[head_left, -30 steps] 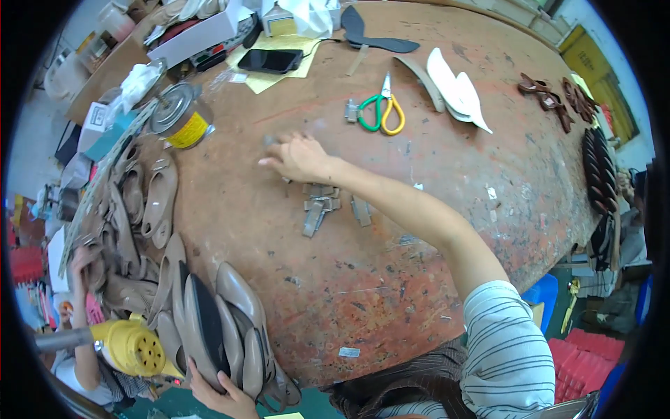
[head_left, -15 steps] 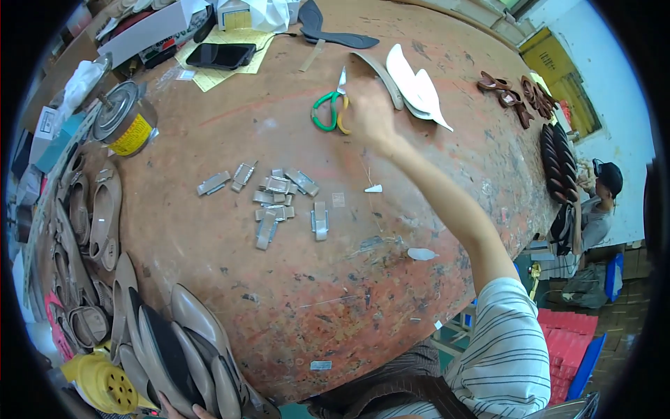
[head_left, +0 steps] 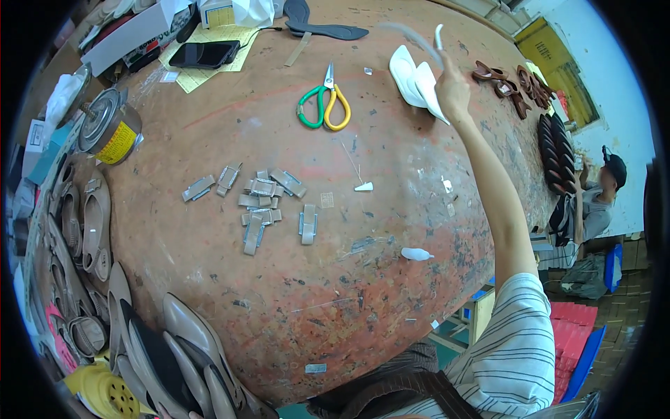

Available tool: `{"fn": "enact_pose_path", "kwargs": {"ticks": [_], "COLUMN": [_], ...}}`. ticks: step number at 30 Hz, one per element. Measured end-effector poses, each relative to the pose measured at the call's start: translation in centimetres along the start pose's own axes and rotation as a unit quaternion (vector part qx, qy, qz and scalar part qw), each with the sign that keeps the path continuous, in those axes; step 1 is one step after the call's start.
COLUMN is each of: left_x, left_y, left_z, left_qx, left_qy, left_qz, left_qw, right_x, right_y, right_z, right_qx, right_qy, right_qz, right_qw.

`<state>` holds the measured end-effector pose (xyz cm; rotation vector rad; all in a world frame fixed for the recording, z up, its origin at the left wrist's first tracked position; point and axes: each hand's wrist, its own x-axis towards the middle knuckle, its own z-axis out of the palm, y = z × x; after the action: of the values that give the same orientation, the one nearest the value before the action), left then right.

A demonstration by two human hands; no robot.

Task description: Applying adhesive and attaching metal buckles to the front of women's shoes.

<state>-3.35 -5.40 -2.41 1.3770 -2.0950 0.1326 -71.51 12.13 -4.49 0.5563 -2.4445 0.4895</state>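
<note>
My right hand reaches to the far side of the worn brown table and is closed on a thin white insole, lifted and motion-blurred above a small stack of white insoles. Scissors with one green and one yellow handle lie left of that stack. Several small metal clips are scattered in the middle of the table, well away from the hand. My left hand is out of view.
Beige and black shoe uppers crowd the left and near-left edge. A tin can, a black phone and a black insole lie at the back. Brown sandals line the far right, where another person sits.
My right hand left the metal clips, passed the scissors and now holds a white insole raised at the far right. The clips lie spread out where the hand was.
</note>
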Motion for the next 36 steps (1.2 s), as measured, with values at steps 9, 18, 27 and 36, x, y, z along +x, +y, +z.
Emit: {"fn": "enact_pose_path", "kwargs": {"ticks": [9, 18, 27, 36], "left_x": [5.3, 10.7, 1.6, -14.8], "left_y": [-3.7, -7.1, 9.5, 15.7], "left_z": [-3.9, 0.0, -9.2, -1.0], "left_qx": [0.051, -0.293, -0.342, -0.189], "left_qy": [-0.137, -0.249, -0.092, -0.557], "left_qz": [0.104, 0.019, 0.112, 0.119], "left_qw": [0.984, 0.923, 0.928, 0.8], "right_x": [-8.7, -19.1, -32.5, -32.9], "right_y": [-0.9, -4.3, -1.1, -4.2], "right_z": [-5.4, -23.3, -21.4, -16.8], "right_qx": [0.096, 0.253, 0.384, 0.405], "right_qy": [-0.123, -0.182, -0.179, -0.189], "right_qz": [-0.205, -0.123, 0.184, 0.162], "right_qw": [0.966, 0.942, 0.887, 0.88]}}
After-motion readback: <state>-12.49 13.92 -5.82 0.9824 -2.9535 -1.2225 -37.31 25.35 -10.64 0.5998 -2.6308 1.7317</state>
